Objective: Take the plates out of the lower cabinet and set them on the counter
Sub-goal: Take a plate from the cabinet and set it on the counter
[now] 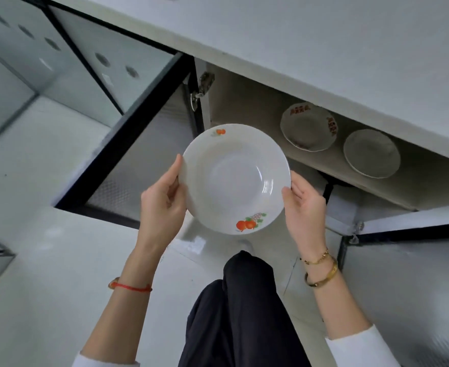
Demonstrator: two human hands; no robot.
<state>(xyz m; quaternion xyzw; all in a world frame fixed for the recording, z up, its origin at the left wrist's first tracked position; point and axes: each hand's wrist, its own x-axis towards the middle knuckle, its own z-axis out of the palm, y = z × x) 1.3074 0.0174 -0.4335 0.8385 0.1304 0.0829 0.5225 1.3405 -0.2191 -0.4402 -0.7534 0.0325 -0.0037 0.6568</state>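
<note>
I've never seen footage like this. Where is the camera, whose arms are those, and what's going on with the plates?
There is no machine here: the camera sits on a person's head and looks down, so the arms are their own. Both hands hold one white plate with orange fruit prints by its rim, the left hand on one side and the right hand on the other. Behind it the lower cabinet stands open, and two more plates remain on its shelf: a red-patterned plate and a plain white plate. The pale slab above is the counter, where the plates are meant to go.
</note>
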